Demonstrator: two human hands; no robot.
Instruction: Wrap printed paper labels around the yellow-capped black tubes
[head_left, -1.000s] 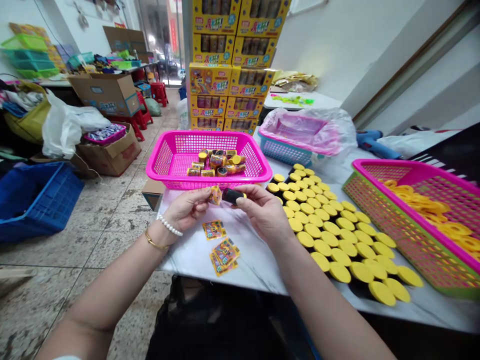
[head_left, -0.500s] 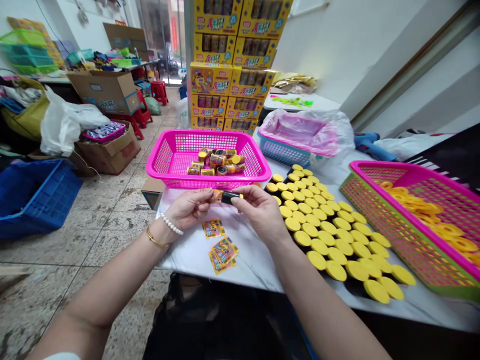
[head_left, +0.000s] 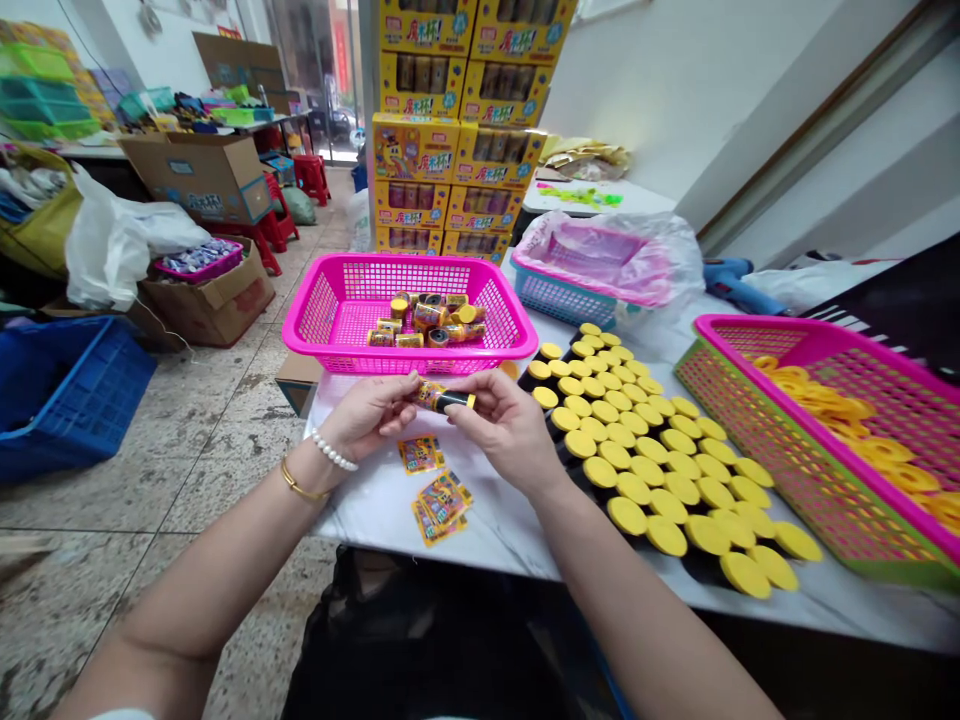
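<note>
Between my two hands lies a small black cylinder with a yellow cap (head_left: pixel 454 399), held sideways above the table. My left hand (head_left: pixel 380 408), with a pearl bracelet and a gold bangle at the wrist, pinches a printed yellow wrapper (head_left: pixel 430 393) at the cylinder's left end. The wrapper covers that part of the black body. My right hand (head_left: pixel 504 425) grips the capped end between thumb and fingers. Below them on the table lie several flat printed wrappers (head_left: pixel 442 498), some overlapping. Many black cylinders with yellow caps (head_left: pixel 630 455) stand upright in rows beside my right hand.
A pink basket (head_left: pixel 330 350) with wrapped cylinders stands just beyond my hands. To the right, a pink-and-green basket (head_left: pixel 795 450) holds yellow rings. A plastic-lined blue basket (head_left: pixel 562 298) sits behind the cylinders. Stacked yellow boxes (head_left: pixel 491 155) rise at the back; a blue crate (head_left: pixel 75 395) is on the floor.
The wrapper now covers more of the black cylinder's left part. Both hands remain on it; the whole view has shifted slightly.
</note>
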